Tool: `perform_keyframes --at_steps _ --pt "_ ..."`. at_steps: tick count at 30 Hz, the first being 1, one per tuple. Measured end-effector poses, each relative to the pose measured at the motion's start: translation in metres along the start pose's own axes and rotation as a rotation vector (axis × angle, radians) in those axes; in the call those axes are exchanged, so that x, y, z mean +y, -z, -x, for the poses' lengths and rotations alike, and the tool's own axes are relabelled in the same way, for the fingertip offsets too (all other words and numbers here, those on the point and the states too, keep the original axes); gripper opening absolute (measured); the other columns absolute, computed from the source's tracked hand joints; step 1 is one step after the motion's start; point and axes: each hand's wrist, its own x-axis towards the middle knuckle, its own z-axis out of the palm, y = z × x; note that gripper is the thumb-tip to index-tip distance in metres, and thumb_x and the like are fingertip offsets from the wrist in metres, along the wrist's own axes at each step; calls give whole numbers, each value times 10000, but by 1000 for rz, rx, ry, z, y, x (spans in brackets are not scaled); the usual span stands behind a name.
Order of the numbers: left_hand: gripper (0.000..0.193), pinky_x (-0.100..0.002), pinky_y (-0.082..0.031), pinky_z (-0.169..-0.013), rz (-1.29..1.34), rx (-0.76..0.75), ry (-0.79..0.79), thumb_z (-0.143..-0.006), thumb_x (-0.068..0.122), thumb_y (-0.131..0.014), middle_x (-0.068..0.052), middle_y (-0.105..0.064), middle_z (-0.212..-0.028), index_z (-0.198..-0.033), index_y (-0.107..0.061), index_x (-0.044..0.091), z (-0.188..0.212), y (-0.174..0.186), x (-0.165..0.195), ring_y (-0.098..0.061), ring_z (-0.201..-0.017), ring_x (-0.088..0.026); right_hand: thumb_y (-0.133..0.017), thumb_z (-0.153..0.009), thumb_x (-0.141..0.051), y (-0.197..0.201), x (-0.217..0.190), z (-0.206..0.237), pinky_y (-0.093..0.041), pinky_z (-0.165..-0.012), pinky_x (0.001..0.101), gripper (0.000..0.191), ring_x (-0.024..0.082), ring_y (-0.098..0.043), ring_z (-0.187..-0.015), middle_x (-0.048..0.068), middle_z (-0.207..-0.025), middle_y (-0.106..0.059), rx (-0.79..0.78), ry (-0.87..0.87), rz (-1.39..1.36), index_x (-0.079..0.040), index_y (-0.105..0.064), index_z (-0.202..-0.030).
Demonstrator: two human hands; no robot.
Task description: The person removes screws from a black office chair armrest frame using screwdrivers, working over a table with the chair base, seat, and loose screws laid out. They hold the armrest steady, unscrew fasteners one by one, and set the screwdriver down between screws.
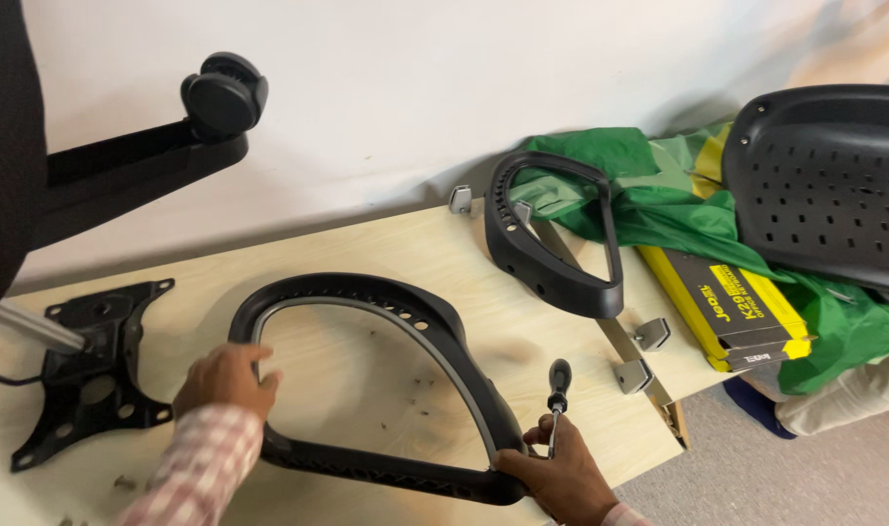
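Left hand (225,380) fingers clamp the black armrest (386,390); right hand (561,477) fingers pinch a screwdriver (557,385) near the board's edge (659,409).

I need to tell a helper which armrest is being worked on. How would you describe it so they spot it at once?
On the pale wooden board, find the armrest loop lying flat nearest the camera. The left hand grips its curve and the right hand, holding a screwdriver, its corner. The second armrest lies untouched beside green plastic wrapping.

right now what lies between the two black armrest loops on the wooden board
Head view: between the large black plastic armrest loop and the smaller black armrest loop only bare light wooden board shows.
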Motion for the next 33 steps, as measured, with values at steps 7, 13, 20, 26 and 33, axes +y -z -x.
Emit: perform_keyframes --at_steps 7,13,20,26,33 --pt "502 -391 -382 -1174 -84 378 -349 -946 335 -604 -29 -538 -1494 -1398 -574 118 28 -60 -37 -479 -1393 -211 -885 -698 -276 -1 -4 4 -619 -708 331 868 317 -705 -978 288 -1130 -597 6 49 -59 156 -411 -1283" --pt "664 -394 -243 -1247 -186 161 -263 -936 358 -561 -42 -286 -1641 -1527 -351 138 11 -79 -47 -286 -1509 -200 -895 -713 -237 3 -35 20 -528 -641 372 803 350 -663 -814 312 -998 -634 -37 16 -54 100 -428 -1272" --pt "950 -466 -92 -1246 49 -94 -178 -862 666 -515 -151 34 -1677 -1595 -162 176 21 -69 -35 -4 -1553 -283 -927 -645 -275 16 -82 52 -638 -751 363 742 313 -758 -971 226 -1008 -679 -30 157 -74 36 -494 -1162" --pt "1200 -598 -56 -1269 690 -245 166 -769 900 -469 -216 -54 -1696 -1646 -159 142 -15 -46 3 -11 -1598 -360 -796 -755 -375 22 -119 75 -612 -766 374 552 228 -693 -924 149 -1010 -633 -42 336 -134 3 -591 -1101" --pt "1144 -681 -114 -1194 1130 -300 275 -809 870 -469 -222 -152 -1652 -1642 -219 127 -33 -35 10 -86 -1556 -423 -533 -957 -370 18 -159 86 -574 -735 416 338 261 -662 -968 119 -1068 -610 -218 355 -566 -48 -569 -1051"
